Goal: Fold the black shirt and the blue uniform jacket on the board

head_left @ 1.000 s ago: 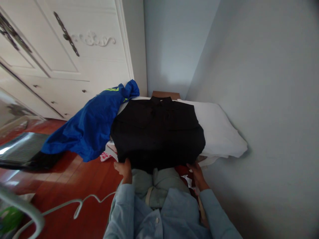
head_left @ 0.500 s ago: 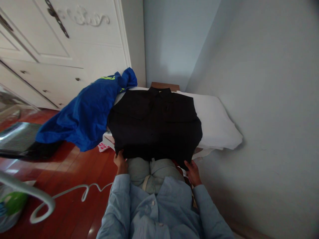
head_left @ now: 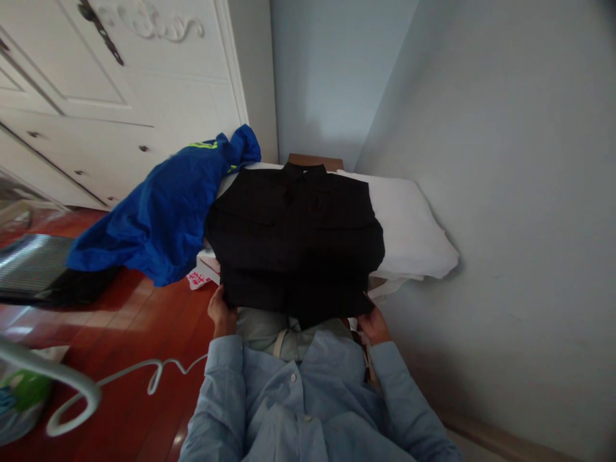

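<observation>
Left hand: the left hand (head_left: 221, 312) gripped the near left corner of the black shirt (head_left: 293, 237).
Right hand: the right hand (head_left: 373, 324) gripped its near right corner.
Shirt position: lay flat on the white padded surface (head_left: 409, 224), collar far.
Adjacent: blue jacket (head_left: 158, 212) touching the shirt's left edge.

White wardrobe (head_left: 120, 96), red wood floor (head_left: 139, 333)

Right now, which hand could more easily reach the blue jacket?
Probably the left hand: it grips the black shirt on the side nearest the blue jacket, while the right hand grips the corner by the wall.
</observation>
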A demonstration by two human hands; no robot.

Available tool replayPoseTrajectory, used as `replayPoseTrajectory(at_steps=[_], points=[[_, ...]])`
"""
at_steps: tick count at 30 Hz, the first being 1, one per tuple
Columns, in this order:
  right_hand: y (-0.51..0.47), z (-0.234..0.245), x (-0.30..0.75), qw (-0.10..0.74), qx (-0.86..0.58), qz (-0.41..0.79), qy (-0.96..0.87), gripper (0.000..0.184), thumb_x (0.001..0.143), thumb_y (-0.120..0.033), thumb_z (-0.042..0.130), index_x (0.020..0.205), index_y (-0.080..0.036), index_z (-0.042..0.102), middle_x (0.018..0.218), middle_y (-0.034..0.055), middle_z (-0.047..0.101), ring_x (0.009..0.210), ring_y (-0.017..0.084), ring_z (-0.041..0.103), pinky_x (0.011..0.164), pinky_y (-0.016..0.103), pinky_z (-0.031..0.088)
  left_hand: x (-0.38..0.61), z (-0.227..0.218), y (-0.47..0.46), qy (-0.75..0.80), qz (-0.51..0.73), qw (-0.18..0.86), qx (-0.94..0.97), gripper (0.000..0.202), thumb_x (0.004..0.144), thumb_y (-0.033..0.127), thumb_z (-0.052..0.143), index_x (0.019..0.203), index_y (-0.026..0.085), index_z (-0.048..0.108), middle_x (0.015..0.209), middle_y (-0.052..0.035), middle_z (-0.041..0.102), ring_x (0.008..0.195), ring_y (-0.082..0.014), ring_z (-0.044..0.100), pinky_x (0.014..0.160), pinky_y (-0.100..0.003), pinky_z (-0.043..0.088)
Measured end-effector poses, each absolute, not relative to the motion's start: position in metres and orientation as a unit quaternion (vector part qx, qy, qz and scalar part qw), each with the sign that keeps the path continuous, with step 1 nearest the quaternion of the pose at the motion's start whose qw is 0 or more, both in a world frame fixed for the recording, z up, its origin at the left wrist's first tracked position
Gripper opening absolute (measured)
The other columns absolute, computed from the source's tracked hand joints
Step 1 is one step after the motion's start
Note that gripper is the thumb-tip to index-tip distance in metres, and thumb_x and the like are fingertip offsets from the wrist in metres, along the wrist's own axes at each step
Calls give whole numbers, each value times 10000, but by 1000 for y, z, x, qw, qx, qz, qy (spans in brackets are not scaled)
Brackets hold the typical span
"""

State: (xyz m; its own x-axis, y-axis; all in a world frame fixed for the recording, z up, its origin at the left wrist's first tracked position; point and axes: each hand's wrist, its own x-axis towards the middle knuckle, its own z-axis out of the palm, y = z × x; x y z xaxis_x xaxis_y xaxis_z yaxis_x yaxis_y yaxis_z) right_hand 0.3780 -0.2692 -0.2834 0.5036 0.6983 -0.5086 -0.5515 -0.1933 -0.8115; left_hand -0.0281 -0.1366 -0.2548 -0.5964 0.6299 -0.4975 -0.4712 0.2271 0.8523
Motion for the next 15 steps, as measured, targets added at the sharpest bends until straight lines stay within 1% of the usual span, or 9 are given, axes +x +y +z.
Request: replayPoseTrajectory(at_steps=[2,4,6,9,12,14,15], points=[[-268,-287,372,623,-586,515,-49,225,741,-401,735,871,-224,690,945,88,747,1040,283,685,842,431,589,-32,-254,-140,646,605,462,49,265,698,271,699,935,163,647,833,-70,635,850,-240,650,689,-336,554],[-271,-289,364,617,-579,531,-41,205,760,-386,719,874,-219,688,952,89,752,1060,282,690,876,451,588,-32,-254,-142,645,594,480,33,235,731,300,676,926,172,651,806,-65,627,819,-242,649,652,-329,544],[-275,-289,356,622,-557,551,-7,204,777,-379,715,899,-217,694,968,77,760,1067,270,696,906,454,584,-29,-254,-140,637,588,498,19,204,774,329,617,910,178,642,798,-56,626,773,-227,641,624,-319,536],[-281,-291,347,634,-506,582,61,192,788,-353,727,929,-225,702,975,53,771,1049,241,707,928,423,581,-26,-254,-137,611,591,526,19,179,798,300,525,869,177,633,804,-59,644,759,-209,642,641,-304,546],[-282,-294,345,629,-499,594,54,185,773,-331,745,924,-233,703,963,51,771,1035,230,712,917,387,583,-26,-255,-137,604,583,542,38,144,761,253,527,827,174,627,790,-67,655,737,-208,646,650,-314,559],[-281,-297,345,623,-510,591,32,196,748,-321,762,908,-231,694,952,54,767,1031,236,714,897,379,589,-29,-256,-141,621,573,533,55,87,700,211,599,775,169,609,717,-52,628,655,-189,620,597,-303,544],[-280,-298,345,619,-516,592,24,206,733,-314,772,900,-229,685,949,54,764,1025,238,715,885,378,592,-30,-257,-143,634,570,520,65,93,663,183,638,744,164,596,665,-37,599,603,-173,594,560,-290,527]])
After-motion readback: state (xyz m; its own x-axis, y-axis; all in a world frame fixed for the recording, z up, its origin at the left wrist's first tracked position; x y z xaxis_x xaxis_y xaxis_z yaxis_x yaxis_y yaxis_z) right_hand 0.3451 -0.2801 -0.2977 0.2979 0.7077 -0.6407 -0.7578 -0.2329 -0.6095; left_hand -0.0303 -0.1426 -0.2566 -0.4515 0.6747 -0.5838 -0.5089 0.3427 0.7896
